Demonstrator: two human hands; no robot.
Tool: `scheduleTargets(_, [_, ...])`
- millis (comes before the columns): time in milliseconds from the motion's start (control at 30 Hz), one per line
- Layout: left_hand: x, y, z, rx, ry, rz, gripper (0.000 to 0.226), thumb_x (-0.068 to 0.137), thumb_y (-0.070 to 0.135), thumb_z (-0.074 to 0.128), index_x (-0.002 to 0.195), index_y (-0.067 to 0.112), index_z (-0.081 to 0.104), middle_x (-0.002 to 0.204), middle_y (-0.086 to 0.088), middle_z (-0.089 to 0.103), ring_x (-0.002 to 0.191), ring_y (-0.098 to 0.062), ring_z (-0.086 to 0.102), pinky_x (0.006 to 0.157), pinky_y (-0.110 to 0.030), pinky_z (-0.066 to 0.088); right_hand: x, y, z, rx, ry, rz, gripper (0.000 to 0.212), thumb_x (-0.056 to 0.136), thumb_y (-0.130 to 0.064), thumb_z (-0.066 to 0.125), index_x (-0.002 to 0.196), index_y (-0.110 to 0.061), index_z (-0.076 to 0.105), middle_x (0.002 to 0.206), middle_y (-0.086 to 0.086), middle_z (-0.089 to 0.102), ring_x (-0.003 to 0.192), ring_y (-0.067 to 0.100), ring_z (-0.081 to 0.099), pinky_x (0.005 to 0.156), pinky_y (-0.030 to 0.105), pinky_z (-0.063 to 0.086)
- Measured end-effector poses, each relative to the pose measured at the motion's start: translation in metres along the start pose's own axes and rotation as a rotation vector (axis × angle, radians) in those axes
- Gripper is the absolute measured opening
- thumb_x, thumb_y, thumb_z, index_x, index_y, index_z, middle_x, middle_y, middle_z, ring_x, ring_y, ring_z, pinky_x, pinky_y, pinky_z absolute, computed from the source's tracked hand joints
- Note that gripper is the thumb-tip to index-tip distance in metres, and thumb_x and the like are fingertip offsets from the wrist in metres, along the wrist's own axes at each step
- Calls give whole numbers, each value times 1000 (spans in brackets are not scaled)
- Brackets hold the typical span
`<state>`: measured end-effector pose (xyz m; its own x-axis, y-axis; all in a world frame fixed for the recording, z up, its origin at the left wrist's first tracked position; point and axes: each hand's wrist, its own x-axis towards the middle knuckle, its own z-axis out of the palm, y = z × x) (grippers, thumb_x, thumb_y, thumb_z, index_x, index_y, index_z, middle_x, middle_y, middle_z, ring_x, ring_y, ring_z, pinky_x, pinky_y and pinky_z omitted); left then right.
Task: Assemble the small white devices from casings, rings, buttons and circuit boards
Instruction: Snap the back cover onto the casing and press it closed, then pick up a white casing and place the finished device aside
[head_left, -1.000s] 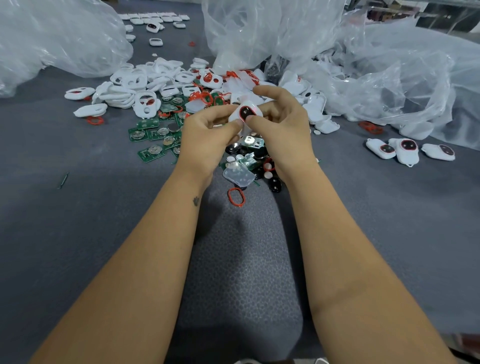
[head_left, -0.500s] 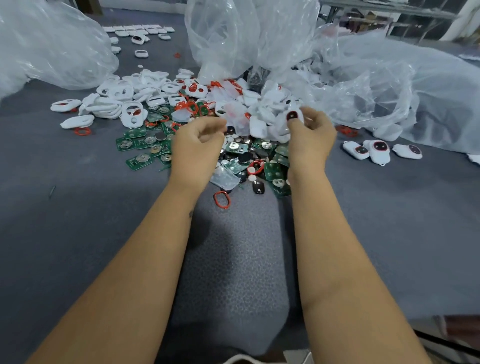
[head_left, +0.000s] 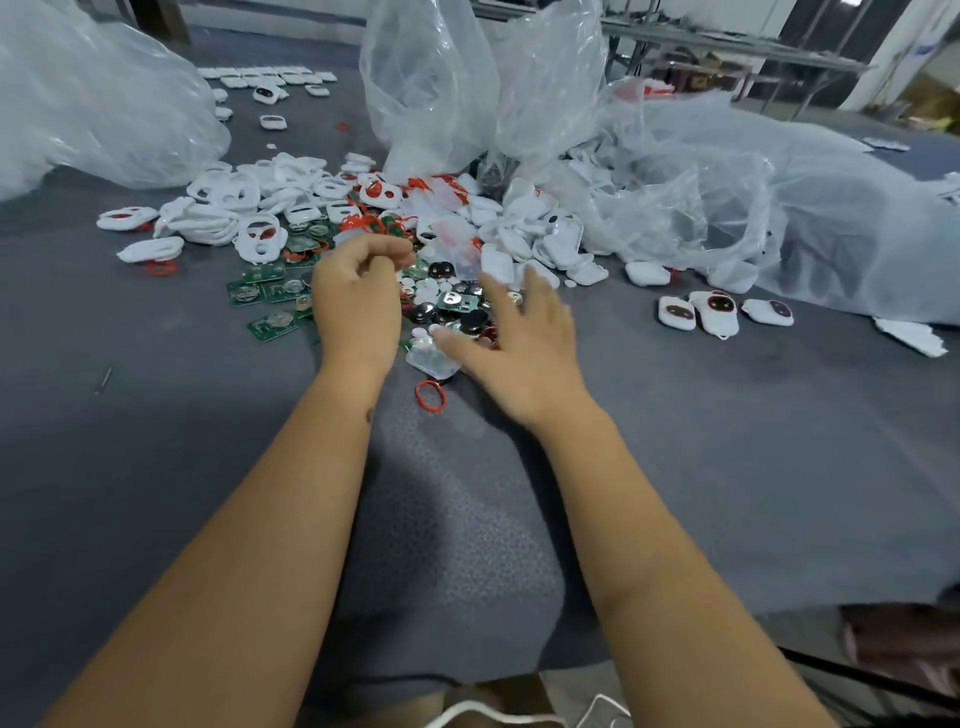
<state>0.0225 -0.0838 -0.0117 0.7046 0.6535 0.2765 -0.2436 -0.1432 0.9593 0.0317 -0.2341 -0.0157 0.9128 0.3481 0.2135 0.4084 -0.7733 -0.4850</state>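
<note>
My left hand hovers with loosely curled fingers over the heap of parts and holds nothing I can see. My right hand is spread flat and low over the black buttons and boards, also holding nothing. White casings lie piled at the back left, with green circuit boards in front of them. A loose red ring lies between my wrists, just below a small clear bag. Three assembled white devices sit in a row to the right.
Big clear plastic bags stand at the back left, centre and right. More white parts lie in a row far back. A torn white scrap lies at the right. The grey cloth table reaches to my body.
Both hands held one white device together, then parted. My right hand carried it rightward, has let go, and now spreads over the buttons. My left hand stayed near the pile.
</note>
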Motion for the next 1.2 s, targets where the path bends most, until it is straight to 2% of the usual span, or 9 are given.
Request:
scheduleTargets(100, [4, -1, -6, -41, 105, -35, 39, 81, 3, 42, 75, 29, 70, 85, 8, 72, 91, -10, 68, 89, -39, 56, -1, -12, 20, -225, -131, -193, 81, 83, -81, 33, 152, -44, 13, 164, 7, -1, 150, 24, -6, 120, 52, -6])
scheduleTargets(200, [10, 0, -14, -104, 219, -102, 39, 81, -1, 40, 76, 24, 70, 84, 5, 72, 85, -7, 67, 86, -35, 57, 16, -12, 25, -323, -179, -189, 68, 90, -74, 24, 151, -46, 13, 164, 6, 3, 151, 22, -2, 120, 51, -4])
scheduleTargets(433, [37, -1, -51, 168, 178, -45, 38, 83, 5, 40, 78, 31, 68, 79, 6, 69, 53, -6, 53, 50, -24, 41, 52, -20, 34, -405, -114, -24, 65, 92, -67, 24, 151, -42, 18, 163, 9, 7, 150, 28, -2, 116, 57, -10])
scheduleTargets(567, [66, -10, -78, 500, 134, -56, 44, 84, 4, 41, 111, 30, 65, 123, -13, 60, 111, -33, 56, 88, -42, 51, 54, -30, 38, -368, 61, -91, 62, 92, -63, 32, 147, -35, 32, 162, 11, 13, 150, 29, 2, 114, 53, -12])
scheduleTargets(633, [73, -11, -82, 654, 38, -54, 59, 85, -2, 40, 137, 24, 50, 149, -11, 39, 139, -30, 31, 110, -43, 35, 52, -32, 37, -316, 163, -152, 55, 92, -58, 39, 140, -31, 44, 155, 9, 30, 146, 28, 14, 113, 47, -5])
scheduleTargets(733, [77, -12, -75, 943, -185, -132, 73, 83, -1, 40, 151, 23, 27, 163, -4, 12, 148, -27, 13, 120, -53, 6, 50, -33, 37, -295, 257, -224, 42, 90, -44, 48, 125, -25, 60, 133, 3, 51, 134, 27, 32, 108, 40, 8])
scheduleTargets(833, [74, -16, -64, 996, -201, -112, 60, 86, 6, 42, 144, 22, 41, 158, -2, 28, 142, -28, 28, 120, -55, 2, 51, -33, 37, -268, 257, -256, 33, 88, -33, 52, 116, -21, 66, 120, 2, 57, 124, 26, 40, 103, 37, 12])
scheduleTargets(1033, [62, -18, -57, 833, -30, 44, 28, 91, 18, 58, 117, 23, 68, 117, -1, 67, 106, -26, 60, 94, -41, 47, 46, -37, 35, -127, 209, -406, 25, 86, -33, 62, 107, -24, 73, 110, -2, 63, 117, 23, 45, 101, 37, 20])
scheduleTargets(1200, [56, -13, -54, 754, 42, 81, 20, 91, 22, 58, 101, 23, 75, 98, -2, 70, 100, -28, 60, 91, -41, 47, 43, -39, 34, -167, 124, -477, 22, 87, -34, 63, 107, -31, 73, 110, -5, 61, 117, 21, 45, 98, 34, 20])
